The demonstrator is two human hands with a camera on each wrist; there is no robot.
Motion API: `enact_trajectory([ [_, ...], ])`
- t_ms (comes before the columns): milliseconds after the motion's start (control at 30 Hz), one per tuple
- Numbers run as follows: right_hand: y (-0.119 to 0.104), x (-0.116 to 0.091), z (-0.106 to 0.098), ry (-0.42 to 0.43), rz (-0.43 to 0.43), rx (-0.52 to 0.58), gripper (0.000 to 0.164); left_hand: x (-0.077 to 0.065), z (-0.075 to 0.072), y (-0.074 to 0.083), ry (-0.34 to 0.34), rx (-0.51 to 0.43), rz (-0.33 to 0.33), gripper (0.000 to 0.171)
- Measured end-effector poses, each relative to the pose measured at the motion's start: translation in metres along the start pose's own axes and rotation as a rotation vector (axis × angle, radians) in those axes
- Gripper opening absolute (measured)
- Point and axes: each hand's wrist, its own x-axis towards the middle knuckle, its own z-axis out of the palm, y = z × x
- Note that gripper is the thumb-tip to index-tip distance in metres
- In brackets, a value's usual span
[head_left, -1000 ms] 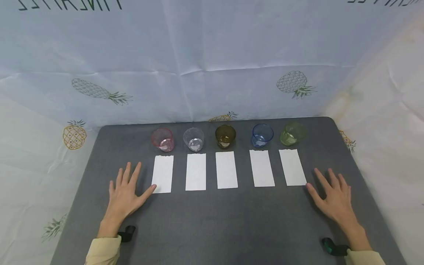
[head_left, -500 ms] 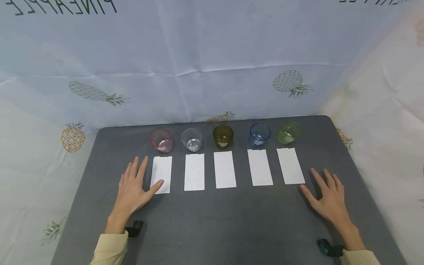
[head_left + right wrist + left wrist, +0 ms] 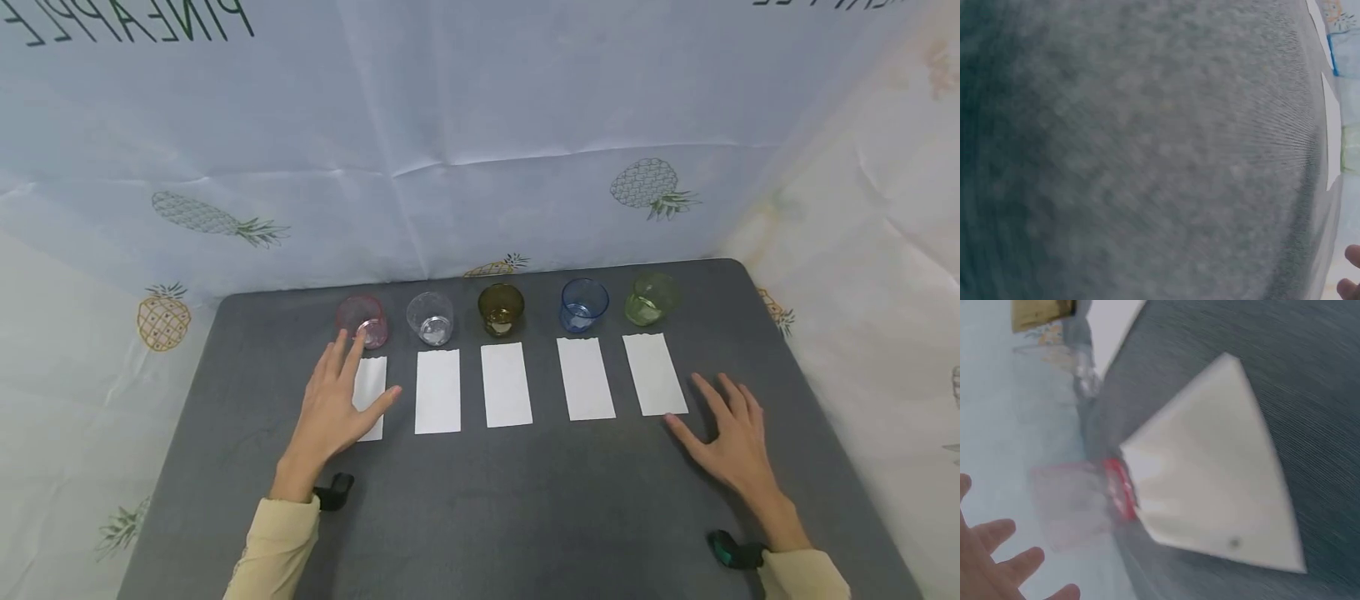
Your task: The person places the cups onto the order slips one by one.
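Note:
My left hand (image 3: 335, 412) hovers over the leftmost white paper slip (image 3: 371, 392), fingers spread, its fingertips overlapping the pinkish-red glass (image 3: 363, 317) in the head view. In the left wrist view the fingers stand apart from that glass (image 3: 1072, 500), so nothing is held. To its right stand a clear glass (image 3: 431, 318), an amber glass (image 3: 501, 308), a blue glass (image 3: 584, 304) and a green glass (image 3: 651, 297). My right hand (image 3: 733, 442) holds nothing; its fingers are spread and its thumb is near the lower corner of the rightmost paper slip (image 3: 655, 375).
The glasses stand in a row along the back of the dark grey table (image 3: 510, 517), with a white slip in front of each. Behind and beside the table hangs a white cloth (image 3: 465, 208) printed with pineapples. Each wrist carries a black strap-on device (image 3: 335, 492).
My left hand has moved forward and to the right, from beside the first slip to over it, towards the pinkish-red glass. My right hand has shifted slightly left.

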Motion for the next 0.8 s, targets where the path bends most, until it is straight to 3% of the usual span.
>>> enact_trajectory([
  [200,0.0,0.002,0.006,-0.001,0.01,0.002,0.083,0.023,-0.001,0.03,0.008,-0.006,0.078,0.1],
  [400,0.001,0.009,0.013,0.024,-0.037,0.026,0.08,0.045,-0.002,0.062,0.003,-0.048,0.137,0.1],
  [800,0.017,0.017,0.026,0.123,-0.1,0.05,0.076,0.087,0.016,0.126,-0.067,-0.143,0.284,0.101],
])
